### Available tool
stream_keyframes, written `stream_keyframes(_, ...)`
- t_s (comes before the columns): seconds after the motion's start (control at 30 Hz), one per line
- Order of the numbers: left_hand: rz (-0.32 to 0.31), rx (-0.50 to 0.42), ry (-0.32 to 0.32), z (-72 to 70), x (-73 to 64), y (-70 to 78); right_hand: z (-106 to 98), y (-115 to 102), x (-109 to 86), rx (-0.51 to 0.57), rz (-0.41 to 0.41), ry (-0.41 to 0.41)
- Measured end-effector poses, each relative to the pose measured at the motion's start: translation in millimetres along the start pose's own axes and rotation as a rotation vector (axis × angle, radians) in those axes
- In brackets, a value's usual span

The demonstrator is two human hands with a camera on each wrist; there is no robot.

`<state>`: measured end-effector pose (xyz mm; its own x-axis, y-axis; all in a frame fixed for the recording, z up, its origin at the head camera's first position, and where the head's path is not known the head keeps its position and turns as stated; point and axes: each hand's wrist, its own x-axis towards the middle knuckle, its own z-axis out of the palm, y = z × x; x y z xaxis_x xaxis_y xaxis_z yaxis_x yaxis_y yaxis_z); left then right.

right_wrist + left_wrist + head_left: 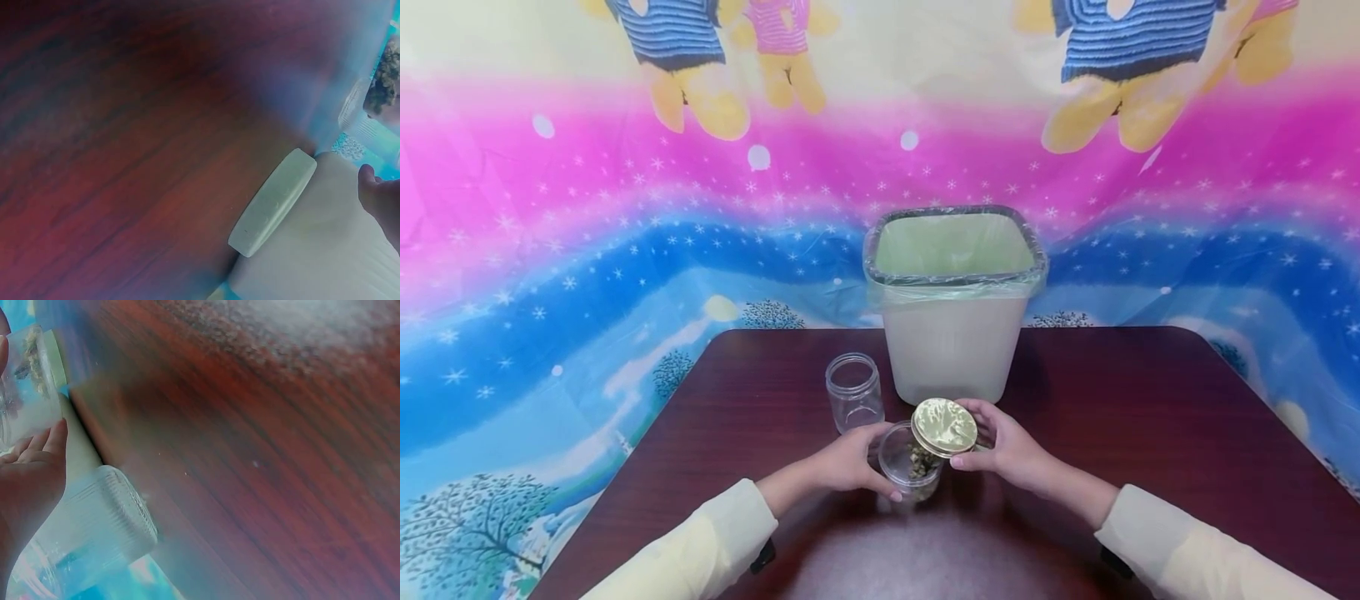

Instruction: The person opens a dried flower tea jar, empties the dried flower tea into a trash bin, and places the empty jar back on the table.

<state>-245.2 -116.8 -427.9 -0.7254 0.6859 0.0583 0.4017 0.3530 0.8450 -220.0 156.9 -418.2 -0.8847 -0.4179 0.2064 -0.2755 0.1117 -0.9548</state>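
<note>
My left hand (853, 462) grips a clear jar (891, 471) from its left side, thumb in front. Dried, brownish-green bits (921, 461) lie in it, gathered toward the right. In my right hand (1011, 446), thumb and fingers pinch a round gold lid (944, 427) by its edge. The lid hangs tilted over the right part of the jar's mouth and covers some of it. Whether the two touch cannot be told. The left wrist view shows the left hand (34, 472) around the jar; the right wrist view catches only part of the right hand (382, 197).
A second clear jar (854, 396), lidless, stands just behind the left hand. Behind both hands is a pale waste bin (955, 350) with a plastic liner over its rim. Everything stands on a dark reddish wooden table (1150, 400), with a printed cloth (625, 208) behind.
</note>
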Motion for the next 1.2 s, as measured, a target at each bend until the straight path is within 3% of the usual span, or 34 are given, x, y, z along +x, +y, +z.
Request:
stream_keyframes(0.23,-0.022,-0.008,0.032,-3.9,-7.4,-1.3,2,4,1.5,0.003,0.093,0.085)
stream_keyframes(0.53,-0.014,-0.041,0.018,-8.4,-16.6,-1.7,8,8,4.3,-0.009,0.175,0.174)
stream_keyframes(0.8,-0.027,-0.066,0.021,-12.9,-24.6,0.8,17,12,4.2,-0.024,0.197,0.152)
stream_keyframes(1.0,-0.033,-0.066,-0.004,-14.0,-27.4,0.4,24,15,2.5,-0.106,0.172,0.134)
stream_keyframes(1.2,-0.050,-0.056,-0.023,-14.7,-29.7,1.4,29,18,2.6,-0.265,0.179,0.144)
